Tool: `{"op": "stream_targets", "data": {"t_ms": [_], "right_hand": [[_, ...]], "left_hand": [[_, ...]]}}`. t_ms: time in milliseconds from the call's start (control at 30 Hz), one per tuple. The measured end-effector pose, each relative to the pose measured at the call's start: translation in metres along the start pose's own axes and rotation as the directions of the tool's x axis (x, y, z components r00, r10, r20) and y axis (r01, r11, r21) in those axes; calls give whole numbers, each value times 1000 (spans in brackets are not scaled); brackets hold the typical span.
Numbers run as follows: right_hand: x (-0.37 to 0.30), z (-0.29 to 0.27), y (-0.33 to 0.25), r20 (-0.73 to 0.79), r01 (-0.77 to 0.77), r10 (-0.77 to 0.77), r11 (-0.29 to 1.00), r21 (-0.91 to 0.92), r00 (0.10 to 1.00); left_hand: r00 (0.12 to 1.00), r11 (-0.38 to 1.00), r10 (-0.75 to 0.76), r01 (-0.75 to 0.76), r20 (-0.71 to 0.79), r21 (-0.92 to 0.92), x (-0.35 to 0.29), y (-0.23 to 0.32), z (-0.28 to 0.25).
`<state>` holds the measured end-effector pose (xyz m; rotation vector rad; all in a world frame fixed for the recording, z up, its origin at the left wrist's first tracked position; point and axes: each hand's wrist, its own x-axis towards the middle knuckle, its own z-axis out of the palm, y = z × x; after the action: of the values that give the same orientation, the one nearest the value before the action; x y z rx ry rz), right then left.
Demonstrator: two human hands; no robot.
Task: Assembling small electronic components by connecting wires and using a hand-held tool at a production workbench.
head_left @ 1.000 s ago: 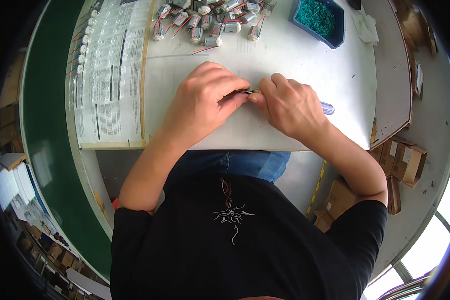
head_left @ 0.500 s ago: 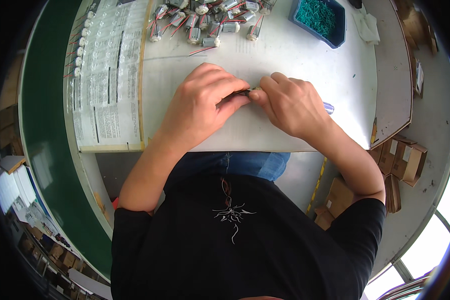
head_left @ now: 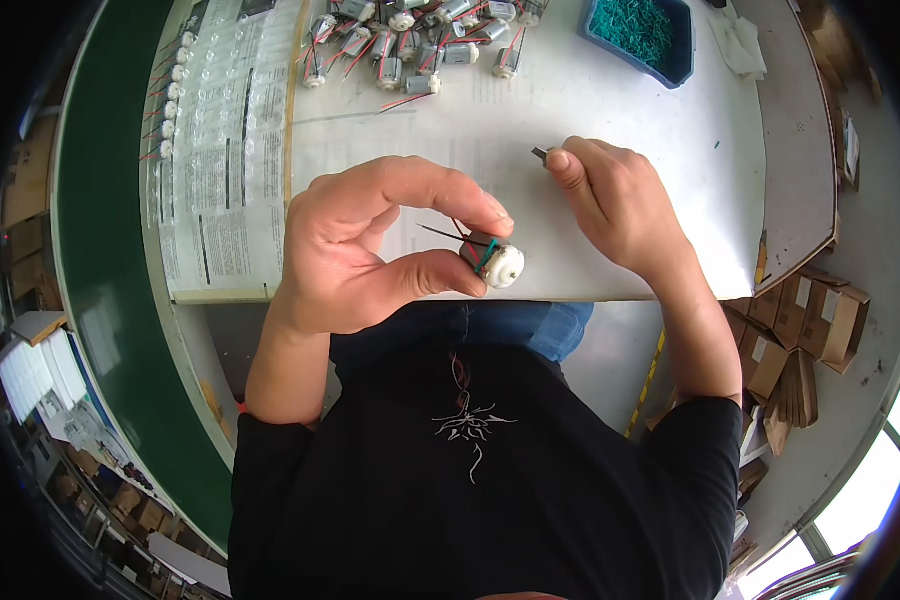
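Note:
Raised above the near edge of the worktable (head_left: 430, 190), a small motor (head_left: 503, 268) with a white end cap is pinched between the thumb and index finger of my left hand (head_left: 335, 240). A thin green piece crosses its side, and a red and a dark wire stick out from it. My right hand (head_left: 615, 195), to the right and apart from the motor, is closed round a tool (head_left: 540, 153). Only its dark, flat tip shows past the thumb; the palm hides the rest.
A pile of similar motors (head_left: 388, 72) with red and dark wires lies at the back. Beside it on the right stands a blue bin (head_left: 682, 72) of thin green pieces (head_left: 632, 30). Printed sheets (head_left: 220, 220) cover the left side, with a row of motors (head_left: 168, 110) along them.
My hands have moved apart. The left has turned and brought the motor into clear sight; the right has drawn away to the right with the tool.

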<state>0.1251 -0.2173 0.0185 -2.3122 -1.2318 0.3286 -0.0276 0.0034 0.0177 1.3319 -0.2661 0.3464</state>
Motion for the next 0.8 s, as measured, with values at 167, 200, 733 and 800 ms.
{"op": "stream_targets", "data": {"t_ms": [167, 200, 733, 800], "right_hand": [[-2, 3, -2, -24, 32, -33, 999, -26, 999], [-3, 5, -3, -24, 32, -33, 999, -27, 999], [-7, 33, -28, 28, 138, -137, 918, -371, 990], [-7, 34, -30, 42, 112, -104, 914, -390, 994]], "left_hand": [[1000, 933, -24, 26, -11, 360, 2, -2, 2], [1000, 844, -22, 26, -13, 536, 2, -5, 2], [996, 556, 47, -88, 75, 826, -4, -36, 0], [996, 561, 48, -89, 75, 823, -5, -37, 0]]}}
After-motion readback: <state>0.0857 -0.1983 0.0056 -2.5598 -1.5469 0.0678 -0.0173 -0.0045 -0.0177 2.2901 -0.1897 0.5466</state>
